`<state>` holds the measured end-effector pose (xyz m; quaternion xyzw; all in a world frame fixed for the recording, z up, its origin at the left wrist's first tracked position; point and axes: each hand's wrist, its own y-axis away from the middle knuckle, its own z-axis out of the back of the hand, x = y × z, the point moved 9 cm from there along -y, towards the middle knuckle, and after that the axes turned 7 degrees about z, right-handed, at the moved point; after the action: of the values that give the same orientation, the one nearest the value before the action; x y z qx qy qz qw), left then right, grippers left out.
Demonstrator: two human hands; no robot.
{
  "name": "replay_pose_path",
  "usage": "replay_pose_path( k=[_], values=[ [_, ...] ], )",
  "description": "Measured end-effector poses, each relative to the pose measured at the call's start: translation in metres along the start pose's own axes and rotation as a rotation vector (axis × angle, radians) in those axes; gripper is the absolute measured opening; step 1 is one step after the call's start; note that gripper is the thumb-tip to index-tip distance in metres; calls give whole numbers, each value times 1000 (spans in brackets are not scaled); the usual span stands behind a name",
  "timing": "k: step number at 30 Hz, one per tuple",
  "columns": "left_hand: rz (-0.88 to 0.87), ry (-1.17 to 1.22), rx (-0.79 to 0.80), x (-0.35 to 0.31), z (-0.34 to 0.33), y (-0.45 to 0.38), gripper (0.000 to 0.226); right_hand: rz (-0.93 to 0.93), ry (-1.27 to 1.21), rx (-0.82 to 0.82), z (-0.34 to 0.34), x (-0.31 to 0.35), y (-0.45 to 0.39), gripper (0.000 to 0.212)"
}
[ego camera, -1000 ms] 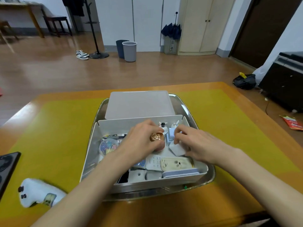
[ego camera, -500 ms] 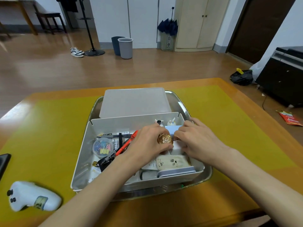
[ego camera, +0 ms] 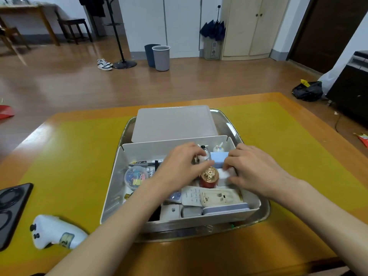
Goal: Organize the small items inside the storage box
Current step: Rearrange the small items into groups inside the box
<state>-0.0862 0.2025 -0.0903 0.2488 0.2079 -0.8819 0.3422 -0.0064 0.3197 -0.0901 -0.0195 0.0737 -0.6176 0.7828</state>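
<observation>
White box (ego camera: 111, 188) is sitting in a silver tray (ego camera: 264, 214) w/ a pale grey lid (ego camera: 173, 122). Red jar (ego camera: 208, 181) is showing a gold cap; pale blue case (ego camera: 219, 158) by it. Tub (ego camera: 135, 177) is holding multicolour clips. Counter (ego camera: 199, 255) is showing orange wood under a yellow-green mat (ego camera: 75, 148). White controller (ego camera: 57, 232) w/ black buttons.

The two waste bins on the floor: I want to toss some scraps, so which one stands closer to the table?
The light grey bin. It stands in front of the dark blue bin, partly hiding it, so it is nearer the table.
</observation>
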Motion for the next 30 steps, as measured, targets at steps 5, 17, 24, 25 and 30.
replay_pose_path(
  k=[5,17,24,25,30],
  values=[
    [55,-356,152,28,5,-9,23,27,-168,-151,17,7,-2,22],
    [15,-489,201,36,-22,-9,34,85,-124,-31,1,26,-20,41],
    [5,-456,208,36,-20,-1,35,37,-167,-25,2,24,-16,47],
    [9,-450,212,35,-18,1,36,31,-186,-34,6,23,-13,47],
    [25,-266,165,14,11,16,33,36,-283,-42,25,18,5,30]
  ],
)
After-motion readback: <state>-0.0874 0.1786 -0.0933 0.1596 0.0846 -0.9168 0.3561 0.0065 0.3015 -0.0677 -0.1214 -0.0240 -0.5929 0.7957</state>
